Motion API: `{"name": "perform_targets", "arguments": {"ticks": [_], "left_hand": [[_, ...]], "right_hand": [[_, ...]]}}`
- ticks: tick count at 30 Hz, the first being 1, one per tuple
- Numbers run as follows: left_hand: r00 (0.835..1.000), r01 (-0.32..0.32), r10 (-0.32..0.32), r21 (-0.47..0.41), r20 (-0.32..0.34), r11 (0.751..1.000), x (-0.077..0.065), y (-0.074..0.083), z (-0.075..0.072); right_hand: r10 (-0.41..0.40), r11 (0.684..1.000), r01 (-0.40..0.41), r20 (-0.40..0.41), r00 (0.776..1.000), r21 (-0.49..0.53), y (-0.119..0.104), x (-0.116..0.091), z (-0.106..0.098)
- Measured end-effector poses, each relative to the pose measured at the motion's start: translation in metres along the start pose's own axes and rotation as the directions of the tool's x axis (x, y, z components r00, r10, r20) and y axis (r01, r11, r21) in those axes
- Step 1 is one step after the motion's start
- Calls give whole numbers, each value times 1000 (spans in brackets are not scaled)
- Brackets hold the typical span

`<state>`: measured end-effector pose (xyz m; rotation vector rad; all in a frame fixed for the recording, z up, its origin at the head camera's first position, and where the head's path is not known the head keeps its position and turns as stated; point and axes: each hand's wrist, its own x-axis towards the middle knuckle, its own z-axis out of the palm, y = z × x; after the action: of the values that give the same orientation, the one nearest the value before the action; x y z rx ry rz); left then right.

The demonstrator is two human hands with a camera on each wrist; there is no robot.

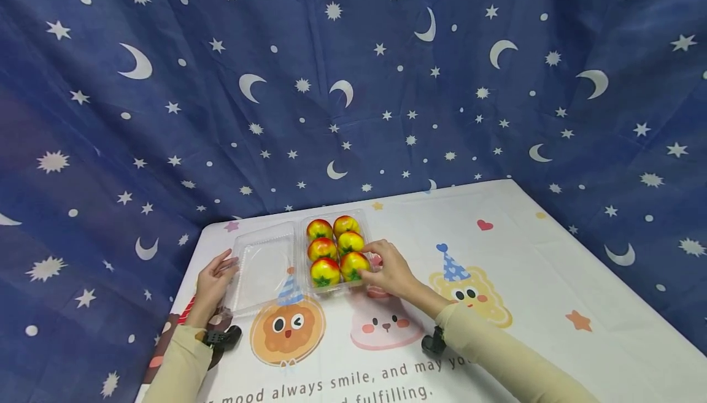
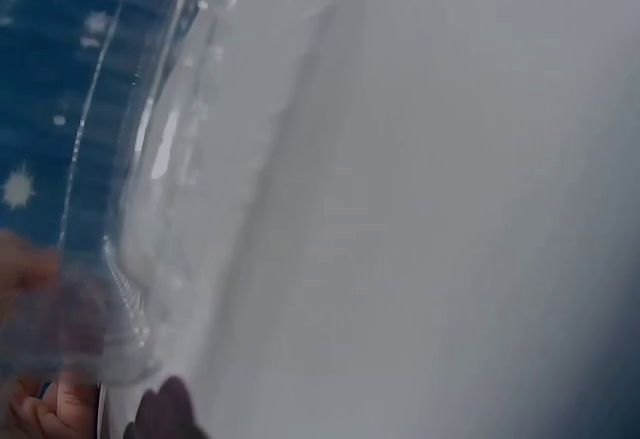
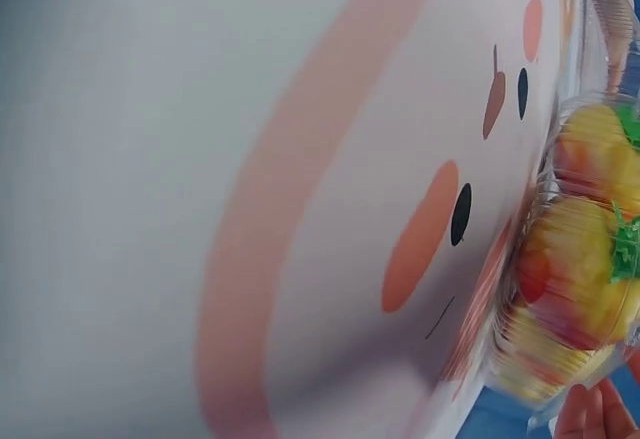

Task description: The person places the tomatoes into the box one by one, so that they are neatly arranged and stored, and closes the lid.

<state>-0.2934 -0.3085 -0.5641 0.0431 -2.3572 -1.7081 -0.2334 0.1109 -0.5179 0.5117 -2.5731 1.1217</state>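
A clear plastic box (image 1: 334, 287) stands on the table, holding several round yellow-red fruits with green leafy caps; one fruit (image 1: 325, 272) sits at its front left. Its clear lid (image 1: 267, 268) lies folded out to the left. My left hand (image 1: 214, 283) is at the lid's left edge with loosely bent fingers; in the left wrist view its fingers (image 2: 25, 269) appear by the clear plastic. Beside the box's right wall is my right hand (image 1: 391, 271), thumb and forefinger spread near the front right fruit (image 1: 355, 265). Whether they touch it is unclear.
A white cloth with cartoon prints and lettering covers the table (image 1: 530, 256). Behind it and to the left hangs a dark blue curtain (image 1: 375, 127) with moons and stars. Each wrist wears a black camera, one of them the left wrist camera (image 1: 223, 337).
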Motion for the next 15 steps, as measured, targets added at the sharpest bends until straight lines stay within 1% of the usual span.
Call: {"name": "perform_targets", "arguments": {"ticks": [4,6,12,15], "left_hand": [[1000,7,-7,3,5,1000,1,3,-2],[1000,12,-12,8,12,1000,1,4,-3],[999,24,-24,12,37,1000,1,4,-5],[998,29,-30,27,48,999,2,4,-5]], "right_hand": [[31,997,-29,-14,999,74,4,-1,-1],[51,991,-49,-12,999,128,7,-1,0],[97,959,-91,-9,995,269,14,2,3],[143,938,-132,-11,990,320,14,3,2]]}}
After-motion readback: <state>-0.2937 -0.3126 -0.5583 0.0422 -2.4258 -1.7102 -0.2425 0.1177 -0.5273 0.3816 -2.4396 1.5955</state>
